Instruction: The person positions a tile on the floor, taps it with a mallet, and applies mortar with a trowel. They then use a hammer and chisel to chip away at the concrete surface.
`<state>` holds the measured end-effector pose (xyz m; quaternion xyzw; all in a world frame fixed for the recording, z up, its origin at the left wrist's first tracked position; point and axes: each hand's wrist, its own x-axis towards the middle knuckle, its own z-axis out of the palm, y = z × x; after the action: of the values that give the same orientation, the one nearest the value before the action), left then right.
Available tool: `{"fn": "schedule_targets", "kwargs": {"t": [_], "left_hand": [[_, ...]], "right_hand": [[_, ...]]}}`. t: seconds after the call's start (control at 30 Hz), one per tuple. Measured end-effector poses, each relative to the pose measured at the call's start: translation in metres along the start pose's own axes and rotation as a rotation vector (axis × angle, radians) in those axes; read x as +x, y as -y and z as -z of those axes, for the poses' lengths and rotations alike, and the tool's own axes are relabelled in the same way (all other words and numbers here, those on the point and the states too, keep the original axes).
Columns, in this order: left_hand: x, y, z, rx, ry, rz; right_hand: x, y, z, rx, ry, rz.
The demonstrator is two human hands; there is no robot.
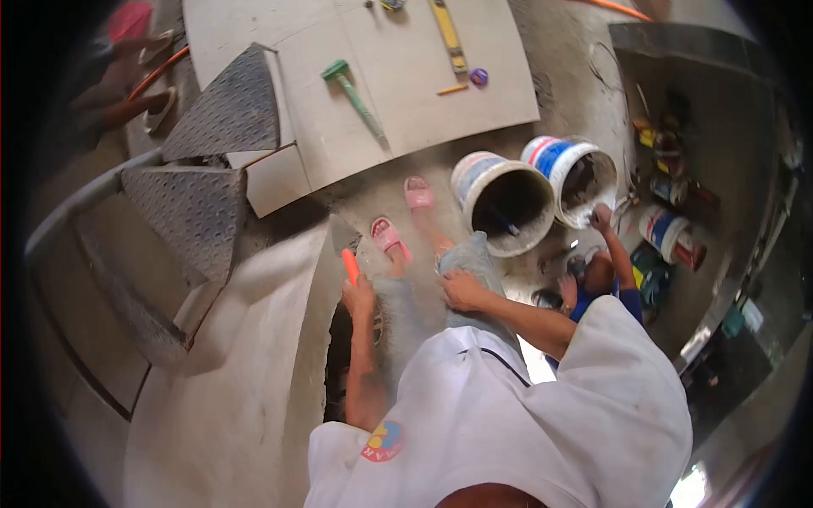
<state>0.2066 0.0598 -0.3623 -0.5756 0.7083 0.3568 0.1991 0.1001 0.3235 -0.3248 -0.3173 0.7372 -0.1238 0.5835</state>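
My left hand [359, 296] is closed around the orange handle of a trowel [345, 232], its grey blade pointing away from me beside a pale concrete edge [309, 279]. My right hand [462, 290] lies on my right knee over dusty jeans [468, 254], fingers stretched over the cloth and holding nothing. Below my knees, pink slippers [419, 193] show on my feet on the dusty floor.
Two white buckets [468, 173] [538, 152] stand ahead right; a co-worker's hand [601, 218] is at the farther one. A pale board [406, 106] bears a green hammer [356, 97], yellow level [449, 38] and purple round item [479, 77]. Textured tiles [229, 110] lie left.
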Motion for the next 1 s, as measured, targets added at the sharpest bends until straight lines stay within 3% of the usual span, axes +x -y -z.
{"fn": "schedule_targets", "kwargs": {"t": [0.1,0.2,0.3,0.37,0.5,0.63,0.77,0.87,1.0], "left_hand": [[-0.027,-0.007,0.007,-0.251,0.243,0.247],[-0.051,-0.005,0.02,-0.645,0.447,0.426],[-0.074,0.045,0.019,-0.107,0.494,0.086],[-0.092,0.036,0.023,0.029,0.581,0.129],[-0.121,0.05,0.017,0.23,0.547,-0.059],[-0.128,0.07,0.019,0.501,0.598,-0.155],[-0.147,0.068,0.032,0.511,0.482,-0.174],[-0.162,0.047,0.042,0.468,0.425,-0.166],[-0.22,0.014,0.018,0.385,0.454,-0.036]], "right_hand": [[-0.021,0.018,-0.038,-0.083,-0.065,-0.101],[-0.033,0.023,-0.068,-0.03,-0.055,-0.075],[-0.035,0.033,-0.094,-0.004,-0.063,-0.135],[-0.034,0.034,-0.123,0.0,-0.09,-0.173],[-0.054,0.065,-0.152,0.039,-0.105,-0.295],[-0.074,0.11,-0.205,-0.013,-0.519,-0.31],[-0.095,0.13,-0.224,0.317,-0.353,-0.241],[-0.107,0.13,-0.232,0.361,-0.21,-0.237],[-0.115,0.078,-0.244,0.344,-0.02,-0.23]]}}
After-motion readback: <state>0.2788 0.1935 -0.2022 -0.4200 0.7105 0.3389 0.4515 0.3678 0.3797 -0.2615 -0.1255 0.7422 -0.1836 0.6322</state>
